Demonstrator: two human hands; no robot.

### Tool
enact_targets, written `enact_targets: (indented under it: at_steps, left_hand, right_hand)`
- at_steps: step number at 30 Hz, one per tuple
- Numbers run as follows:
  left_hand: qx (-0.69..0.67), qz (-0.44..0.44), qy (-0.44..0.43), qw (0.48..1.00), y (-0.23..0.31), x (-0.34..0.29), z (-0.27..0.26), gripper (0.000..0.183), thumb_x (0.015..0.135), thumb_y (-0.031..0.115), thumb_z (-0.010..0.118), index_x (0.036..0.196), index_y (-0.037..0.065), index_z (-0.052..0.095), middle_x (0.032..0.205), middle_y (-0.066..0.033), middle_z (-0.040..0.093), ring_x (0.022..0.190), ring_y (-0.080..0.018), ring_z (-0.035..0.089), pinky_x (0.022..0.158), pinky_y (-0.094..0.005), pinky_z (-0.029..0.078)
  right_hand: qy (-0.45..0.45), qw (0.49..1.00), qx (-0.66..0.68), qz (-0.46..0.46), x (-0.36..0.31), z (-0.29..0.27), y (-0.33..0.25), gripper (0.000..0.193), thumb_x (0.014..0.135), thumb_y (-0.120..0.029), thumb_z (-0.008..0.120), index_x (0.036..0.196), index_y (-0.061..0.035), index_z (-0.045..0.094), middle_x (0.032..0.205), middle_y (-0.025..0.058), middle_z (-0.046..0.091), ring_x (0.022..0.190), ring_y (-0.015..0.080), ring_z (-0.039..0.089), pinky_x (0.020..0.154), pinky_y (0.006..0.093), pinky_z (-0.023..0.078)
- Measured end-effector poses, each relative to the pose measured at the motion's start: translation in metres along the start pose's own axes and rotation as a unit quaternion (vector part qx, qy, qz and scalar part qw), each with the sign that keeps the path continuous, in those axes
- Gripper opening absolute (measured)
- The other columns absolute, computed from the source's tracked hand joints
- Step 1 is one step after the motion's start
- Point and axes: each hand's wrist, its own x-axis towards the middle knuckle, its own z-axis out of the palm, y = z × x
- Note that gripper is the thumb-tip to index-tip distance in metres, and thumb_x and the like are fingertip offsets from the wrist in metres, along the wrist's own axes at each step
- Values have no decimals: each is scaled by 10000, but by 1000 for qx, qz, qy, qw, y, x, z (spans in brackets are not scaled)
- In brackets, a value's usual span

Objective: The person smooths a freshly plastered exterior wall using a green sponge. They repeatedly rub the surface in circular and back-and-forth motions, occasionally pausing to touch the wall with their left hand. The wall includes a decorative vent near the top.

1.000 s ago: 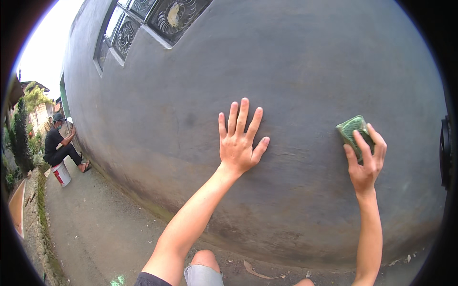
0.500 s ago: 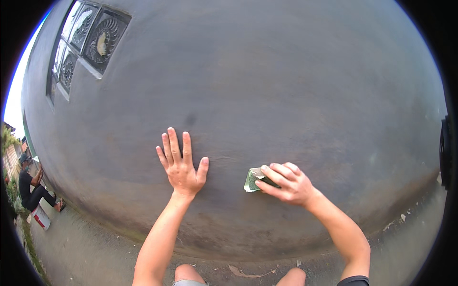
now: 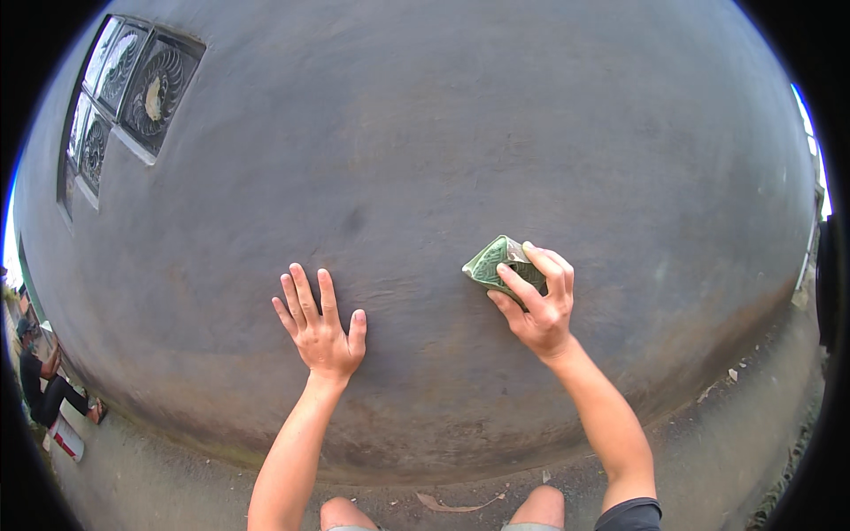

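Note:
My left hand [image 3: 326, 343] lies flat against the grey plastered wall [image 3: 416, 177], fingers spread and nothing in it. To its right and a little higher, my right hand [image 3: 547, 317] grips a green sanding block [image 3: 490, 264]. The block has a ridged pattern on its face, with a pale sheet folded up round its edges. My thumb and fingers hold it from the side and top, and it appears to rest against the wall. Its underside is hidden.
A window [image 3: 133, 84] with patterned panes is set in the wall at upper left. At far left a person [image 3: 44, 380] sits on a white and red bucket [image 3: 66, 438] by the wall. Small debris [image 3: 732, 375] and a dry leaf [image 3: 456, 506] lie on the ground [image 3: 168, 482].
My right hand has moved the sanding block upward along the wall and tilted it. The left hand stays flat, slightly lower in view, as the view shifts right.

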Motion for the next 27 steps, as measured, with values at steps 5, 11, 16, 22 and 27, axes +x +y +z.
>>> enact_targets:
  at_steps: [5,11,16,22,27]
  left_hand:
    - [-14,-12,5,1000,-3,1,6,764,1105,525,457,1751,130,356,1826,-229,247,1700,-426,199,1359,-623,73]
    - [-7,-13,10,1000,-12,-6,8,755,1102,525,458,1749,146,365,1827,-218,255,1702,-416,199,1359,-625,80]
    - [-17,-1,6,1000,-26,-19,22,746,1106,522,451,1750,157,365,1828,-214,255,1705,-406,197,1362,-622,77]
    - [-12,23,-6,1000,-42,-38,31,738,1114,484,449,1749,118,359,1827,-233,244,1706,-423,181,1364,-610,62]
    - [-25,28,-21,999,-56,-65,35,719,1107,499,447,1743,171,385,1822,-218,272,1706,-407,192,1365,-623,63]
  right_hand:
    - [-206,916,87,-334,-48,10,-23,365,902,-253,855,1260,-239,786,1434,34,665,1252,191,625,1042,398,531]
    - [-4,1000,20,-21,-31,27,-33,339,872,-250,883,1203,-221,816,1416,77,663,1225,261,626,1006,434,524]
    - [-160,954,46,-249,-49,34,-40,377,928,-211,827,1296,-276,777,1397,11,687,1222,178,653,1016,364,544]
    - [-69,993,50,-85,-48,50,-62,372,857,-208,881,1215,-232,783,1356,31,674,1222,262,651,1022,427,562]
    - [-168,968,58,-177,-58,54,-62,359,898,-232,845,1251,-253,785,1424,18,678,1252,213,647,1023,397,550]
